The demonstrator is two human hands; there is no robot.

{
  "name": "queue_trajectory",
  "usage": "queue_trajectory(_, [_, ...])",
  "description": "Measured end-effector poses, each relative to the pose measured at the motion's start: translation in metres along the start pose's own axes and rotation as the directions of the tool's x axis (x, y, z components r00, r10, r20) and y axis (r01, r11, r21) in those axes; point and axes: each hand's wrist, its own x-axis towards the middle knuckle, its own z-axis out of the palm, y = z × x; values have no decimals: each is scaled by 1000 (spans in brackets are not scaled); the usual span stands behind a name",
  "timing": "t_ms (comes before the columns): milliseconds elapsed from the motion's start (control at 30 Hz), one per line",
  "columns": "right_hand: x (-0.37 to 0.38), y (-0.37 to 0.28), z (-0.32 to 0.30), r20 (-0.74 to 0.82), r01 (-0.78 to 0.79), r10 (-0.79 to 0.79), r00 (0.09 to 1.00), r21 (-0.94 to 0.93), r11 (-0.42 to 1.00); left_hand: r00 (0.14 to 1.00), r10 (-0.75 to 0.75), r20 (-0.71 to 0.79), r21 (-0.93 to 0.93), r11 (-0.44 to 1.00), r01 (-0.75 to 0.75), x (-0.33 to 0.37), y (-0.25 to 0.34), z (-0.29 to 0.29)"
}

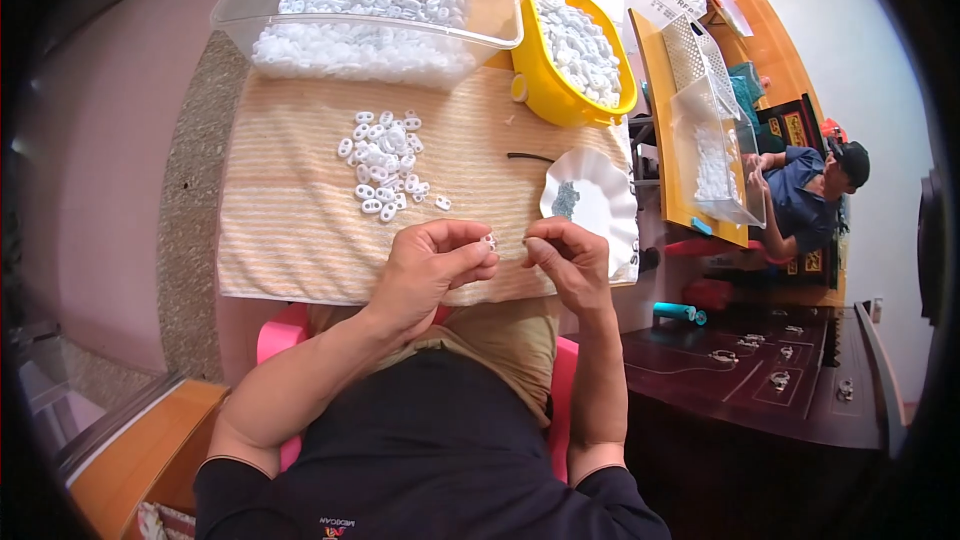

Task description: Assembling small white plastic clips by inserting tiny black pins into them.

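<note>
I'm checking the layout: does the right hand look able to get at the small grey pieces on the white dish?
Probably yes: the right hand is near the white dish, and nothing visible covers the grey pieces.

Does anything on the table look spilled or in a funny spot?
Nothing looks clearly spilled or broken. One small white piece lies apart from the loose white pile, and a thin dark stick lies alone by the wavy-edged dish, unlike anything around it.
</note>
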Motion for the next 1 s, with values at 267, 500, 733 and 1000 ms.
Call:
queue_trajectory(267, [5, 1, 19, 79, -29, 14, 997, 189, 982, 1000, -6, -18, 10, 1000, 6, 1, 0, -3])
queue_trajectory(500, [6, 7, 22, 102, -52, 24, 994, 272, 961, 1000, 0, -8, 7, 1000, 0, 0, 0, -1])
queue_trajectory(733, [7, 7, 25, 81, -58, 41, 996, 215, 975, 1000, -4, 6, 17, 1000, 4, 3, -3, -5])
queue_trajectory(1000, [7, 13, 21, 116, 23, -41, 992, 148, 989, 1000, -18, 6, 13, 1000, 18, 2, -2, -3])
